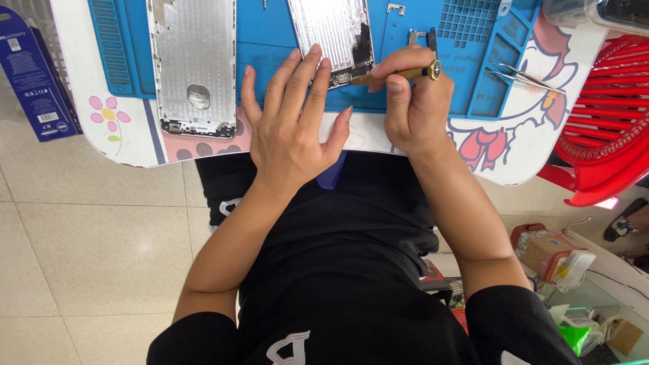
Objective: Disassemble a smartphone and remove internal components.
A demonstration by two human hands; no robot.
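My left hand (292, 118) lies flat with fingers spread on the blue work mat (270, 40), its fingertips pressing the lower edge of a silver phone housing (331, 30). My right hand (412, 101) grips a small gold-handled screwdriver (405, 72) held sideways, its tip at the bottom corner of that housing. A second, larger silver phone back housing (193, 64) lies to the left, partly on the mat and partly on the white table (122, 145).
Metal tweezers (527, 78) and small metal parts (395, 8) rest on the mat's right side. A blue box (34, 74) stands at the left on the tiled floor. A red plastic chair (602, 122) is on the right, with bags and clutter (554, 260) below it.
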